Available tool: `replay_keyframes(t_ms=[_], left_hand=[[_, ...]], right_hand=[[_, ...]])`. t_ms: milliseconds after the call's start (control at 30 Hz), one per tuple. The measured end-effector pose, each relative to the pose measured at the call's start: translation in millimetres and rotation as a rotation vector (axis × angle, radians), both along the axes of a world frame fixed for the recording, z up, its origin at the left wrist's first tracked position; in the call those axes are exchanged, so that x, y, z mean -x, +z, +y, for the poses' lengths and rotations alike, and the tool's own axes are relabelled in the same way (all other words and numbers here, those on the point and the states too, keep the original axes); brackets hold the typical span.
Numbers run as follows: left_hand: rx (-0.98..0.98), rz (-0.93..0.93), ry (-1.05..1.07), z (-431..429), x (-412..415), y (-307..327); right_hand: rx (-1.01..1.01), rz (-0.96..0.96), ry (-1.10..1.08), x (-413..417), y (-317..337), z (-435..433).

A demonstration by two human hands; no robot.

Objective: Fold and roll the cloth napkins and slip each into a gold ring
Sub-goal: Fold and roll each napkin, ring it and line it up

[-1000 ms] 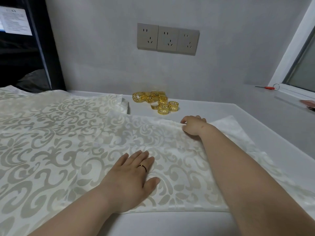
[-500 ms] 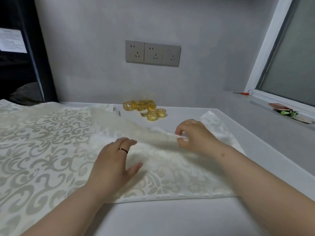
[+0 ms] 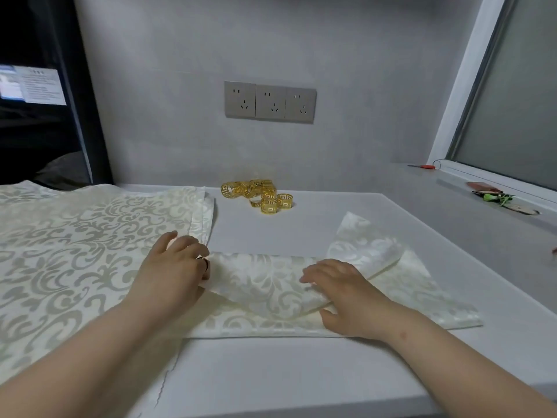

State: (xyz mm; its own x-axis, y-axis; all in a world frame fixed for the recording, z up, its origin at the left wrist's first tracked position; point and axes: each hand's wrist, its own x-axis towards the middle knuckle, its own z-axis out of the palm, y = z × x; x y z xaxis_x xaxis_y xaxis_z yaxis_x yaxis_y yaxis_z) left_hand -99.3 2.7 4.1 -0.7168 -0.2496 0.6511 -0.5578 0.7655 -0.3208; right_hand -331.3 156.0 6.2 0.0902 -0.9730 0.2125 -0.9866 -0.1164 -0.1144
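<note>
A cream damask napkin (image 3: 265, 285) lies on the white table (image 3: 301, 381) in front of me, its far edge folded over toward me into a loose curl. My left hand (image 3: 171, 270) rests at the fold's left end, fingers curled on the cloth. At the right part of the fold, my right hand (image 3: 343, 294) presses down with its thumb under the folded layer. A pile of several gold rings (image 3: 259, 196) sits near the wall, apart from both hands.
A stack of more patterned napkins (image 3: 75, 242) covers the table's left side. Wall sockets (image 3: 269, 101) are above the rings. On the window ledge at right lie a red-handled tool (image 3: 425, 166) and small items (image 3: 497, 197).
The napkin's far edge was lifted by my right hand and drawn toward me, folding over. My left hand shifted from the napkin's middle to the fold's left end.
</note>
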Motion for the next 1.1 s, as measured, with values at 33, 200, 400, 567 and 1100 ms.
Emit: replay_keyframes(t_ms=[33, 200, 400, 567, 1100], left_hand=[[-0.016, -0.030, -0.038, 2, -2, 5], [-0.148, -0.152, -0.125, 12, -16, 18], [-0.247, -0.208, -0.149, 14, -34, 3], [-0.309, -0.216, -0.085, 8, -45, -12], [-0.737, -0.118, -0.152, 29, -6, 28]], right_hand=[[-0.024, 0.013, 0.026, -6, 4, -2], [0.064, 0.254, 0.137, -42, 10, -11], [-0.003, 0.444, 0.053, -36, 18, 7], [0.045, 0.608, -0.180, -12, 21, 35], [0.106, -0.337, -0.659, 37, -5, 96]])
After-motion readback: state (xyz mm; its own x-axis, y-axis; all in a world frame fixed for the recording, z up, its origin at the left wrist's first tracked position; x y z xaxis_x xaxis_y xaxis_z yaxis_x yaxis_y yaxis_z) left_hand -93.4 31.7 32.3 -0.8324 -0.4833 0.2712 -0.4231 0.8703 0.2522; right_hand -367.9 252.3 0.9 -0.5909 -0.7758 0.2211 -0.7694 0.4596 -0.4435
